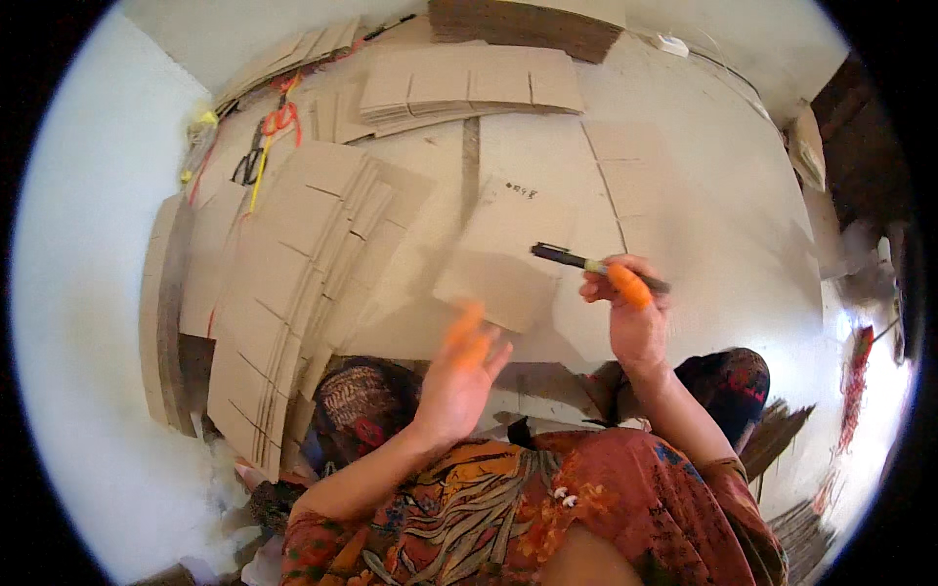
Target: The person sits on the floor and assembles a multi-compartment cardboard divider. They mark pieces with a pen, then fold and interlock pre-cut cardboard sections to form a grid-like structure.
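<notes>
From where I stood, the person sat over a pale surface [723,215] with both bare hands raised in front of a rust-coloured patterned garment [625,479]. The right hand [640,322] had its fingers closed around a black marker [562,256], an orange cover [628,285] wrapped over one of those fingers. The marker was held up off the surface, tilted slightly, its dark end pointing to the person's left and its other end poking out past the hand on the right. The left hand [457,391] held nothing that I could see; it hung open, fingers spread, with orange on the fingertips too, though they were blurred and I couldn't tell whether they touched anything below. Just beyond the two hands lay a flat cardboard sheet [523,230], with a short row of dark handwritten marks near its far edge; the marker hovered by the sheet's right side. To the left, a fanned pile of slotted cardboard pieces [278,254] ran at a slant from beside the person's knee [362,396] away toward the far side. Another slotted stack [469,78] lay across the far side, with a thicker, darker-edged stack [528,29] behind it. Near the left wall [88,293], a red strip [281,119] lay tangled with a yellow one.
</notes>
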### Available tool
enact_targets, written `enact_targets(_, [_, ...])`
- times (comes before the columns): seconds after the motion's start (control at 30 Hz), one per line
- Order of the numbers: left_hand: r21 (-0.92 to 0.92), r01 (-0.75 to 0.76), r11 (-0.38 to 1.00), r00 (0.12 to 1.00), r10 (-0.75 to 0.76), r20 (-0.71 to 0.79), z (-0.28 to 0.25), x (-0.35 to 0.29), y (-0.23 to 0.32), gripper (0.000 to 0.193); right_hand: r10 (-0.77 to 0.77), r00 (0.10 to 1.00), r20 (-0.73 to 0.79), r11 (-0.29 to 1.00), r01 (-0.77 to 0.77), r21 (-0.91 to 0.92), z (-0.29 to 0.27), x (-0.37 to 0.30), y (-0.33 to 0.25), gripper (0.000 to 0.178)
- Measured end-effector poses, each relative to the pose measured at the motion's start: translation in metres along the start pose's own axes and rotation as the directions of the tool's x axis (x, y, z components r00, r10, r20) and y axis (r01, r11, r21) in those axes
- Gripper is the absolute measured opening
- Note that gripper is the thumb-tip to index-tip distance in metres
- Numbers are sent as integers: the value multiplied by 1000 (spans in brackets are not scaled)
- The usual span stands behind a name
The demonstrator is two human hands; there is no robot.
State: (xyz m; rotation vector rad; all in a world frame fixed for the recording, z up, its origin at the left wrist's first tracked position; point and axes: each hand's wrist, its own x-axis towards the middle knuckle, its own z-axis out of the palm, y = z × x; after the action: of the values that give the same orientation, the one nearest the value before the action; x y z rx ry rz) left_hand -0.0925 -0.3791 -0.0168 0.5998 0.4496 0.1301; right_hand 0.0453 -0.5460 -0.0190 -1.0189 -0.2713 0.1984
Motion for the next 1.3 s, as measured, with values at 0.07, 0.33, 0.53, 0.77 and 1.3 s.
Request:
enact_targets(0.07, [331, 230, 915, 973, -223, -59, 12, -6, 6, 38, 82, 997, -10, 996, -83, -22, -3, -6, 4, 14])
enact_targets(0.33, [841, -503, -200, 763, 354, 541, 17, 21, 3, 65, 167, 986, 1, 969, -164, -183, 8, -20, 10, 9])
enact_targets(0.53, [790, -578, -202, 742, 272, 612, 2, 33, -6, 36, 390, 920, -32, 900, -389, -197, 17, -27, -1, 12])
enact_targets(0.77, [787, -598, -152, 764, 190, 617, 15, 23, -9, 17, 561, 827, 23, 814, -546, -198, 16, -20, -24, 15])
enact_targets(1.3, [704, -594, -389, 747, 59, 662, 7, 32, 11, 19, 187, 976, -114, 952, -209, -224, -33, 13, -56, 23])
